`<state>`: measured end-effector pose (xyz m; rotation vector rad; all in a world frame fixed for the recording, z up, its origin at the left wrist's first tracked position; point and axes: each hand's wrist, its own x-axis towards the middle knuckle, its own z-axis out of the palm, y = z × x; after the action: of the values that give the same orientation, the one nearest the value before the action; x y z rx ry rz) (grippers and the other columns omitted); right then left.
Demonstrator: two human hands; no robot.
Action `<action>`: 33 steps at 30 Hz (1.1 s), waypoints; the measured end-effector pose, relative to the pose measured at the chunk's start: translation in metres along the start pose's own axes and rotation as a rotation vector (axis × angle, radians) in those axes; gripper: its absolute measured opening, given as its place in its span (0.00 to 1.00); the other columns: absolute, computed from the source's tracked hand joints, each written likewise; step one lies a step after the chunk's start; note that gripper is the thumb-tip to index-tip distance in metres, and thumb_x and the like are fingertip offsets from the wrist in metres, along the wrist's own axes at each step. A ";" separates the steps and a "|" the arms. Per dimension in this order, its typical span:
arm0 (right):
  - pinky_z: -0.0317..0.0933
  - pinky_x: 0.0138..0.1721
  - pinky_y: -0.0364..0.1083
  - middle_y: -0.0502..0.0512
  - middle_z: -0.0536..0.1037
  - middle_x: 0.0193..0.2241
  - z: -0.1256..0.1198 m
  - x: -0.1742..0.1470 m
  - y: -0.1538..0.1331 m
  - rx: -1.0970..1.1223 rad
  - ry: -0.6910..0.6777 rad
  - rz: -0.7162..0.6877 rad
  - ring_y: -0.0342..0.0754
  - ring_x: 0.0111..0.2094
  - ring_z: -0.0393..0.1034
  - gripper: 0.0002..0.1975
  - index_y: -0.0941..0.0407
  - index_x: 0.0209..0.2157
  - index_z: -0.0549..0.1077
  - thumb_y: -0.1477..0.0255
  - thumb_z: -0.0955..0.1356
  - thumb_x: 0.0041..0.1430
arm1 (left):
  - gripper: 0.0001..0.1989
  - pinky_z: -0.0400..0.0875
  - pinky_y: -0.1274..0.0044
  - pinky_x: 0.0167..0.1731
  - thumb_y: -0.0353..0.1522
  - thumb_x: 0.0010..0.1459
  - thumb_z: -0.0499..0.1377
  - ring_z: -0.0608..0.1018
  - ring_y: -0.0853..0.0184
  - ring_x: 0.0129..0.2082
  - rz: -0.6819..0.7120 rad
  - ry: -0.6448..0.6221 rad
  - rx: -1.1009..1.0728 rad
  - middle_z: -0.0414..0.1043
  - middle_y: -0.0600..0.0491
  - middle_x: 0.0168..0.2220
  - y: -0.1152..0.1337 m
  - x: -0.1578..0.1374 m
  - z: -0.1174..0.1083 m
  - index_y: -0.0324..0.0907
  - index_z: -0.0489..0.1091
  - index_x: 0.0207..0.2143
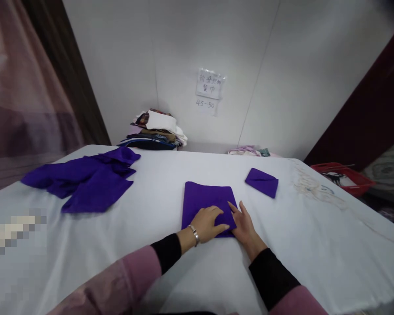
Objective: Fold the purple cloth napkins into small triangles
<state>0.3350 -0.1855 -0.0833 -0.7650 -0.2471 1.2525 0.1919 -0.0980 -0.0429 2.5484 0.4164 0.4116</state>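
A purple cloth napkin (206,197), folded to a rough square, lies flat on the white-covered table in front of me. My left hand (209,224) rests on its lower middle, palm down, with the thumb apart from the curved fingers. At the napkin's right edge is my right hand (243,225), its fingers spread and touching the cloth. Part of the lower right corner is hidden by my hands. A smaller folded purple napkin (262,183) lies further back to the right. On the left a loose heap of purple napkins (92,177) spreads over the table.
Behind the table's far edge, a stack of folded fabrics (156,131) stands against the wall. More folded cloth (246,151) lies right of it. Paper signs (210,89) hang on the wall. Loose threads (315,188) lie at right, near a red basket (357,188).
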 end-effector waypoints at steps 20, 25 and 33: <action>0.61 0.45 0.51 0.58 0.73 0.46 -0.019 -0.015 -0.018 -0.755 0.366 -0.167 0.51 0.43 0.70 0.42 0.53 0.62 0.47 0.75 0.66 0.45 | 0.18 0.61 0.63 0.52 0.31 0.55 0.54 0.66 0.58 0.54 0.150 0.110 0.287 0.66 0.47 0.52 -0.068 -0.075 0.000 0.42 0.64 0.50; 0.62 0.42 0.50 0.57 0.74 0.42 -0.023 -0.013 -0.024 -0.734 0.343 -0.098 0.50 0.40 0.71 0.44 0.53 0.63 0.45 0.72 0.68 0.46 | 0.17 0.65 0.64 0.51 0.31 0.56 0.53 0.67 0.58 0.53 0.171 0.131 0.266 0.68 0.47 0.51 -0.072 -0.076 0.004 0.42 0.65 0.48; 0.59 0.25 0.43 0.47 0.71 0.22 -0.021 0.034 -0.049 -0.826 0.347 -0.089 0.45 0.23 0.66 0.45 0.58 0.63 0.43 0.75 0.66 0.44 | 0.16 0.66 0.63 0.50 0.32 0.56 0.53 0.67 0.57 0.54 0.167 0.148 0.254 0.68 0.48 0.51 -0.073 -0.077 0.006 0.43 0.66 0.48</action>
<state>0.3951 -0.1679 -0.0757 -1.6406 -0.5185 0.8890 0.1090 -0.0689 -0.1029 2.8210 0.3273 0.6495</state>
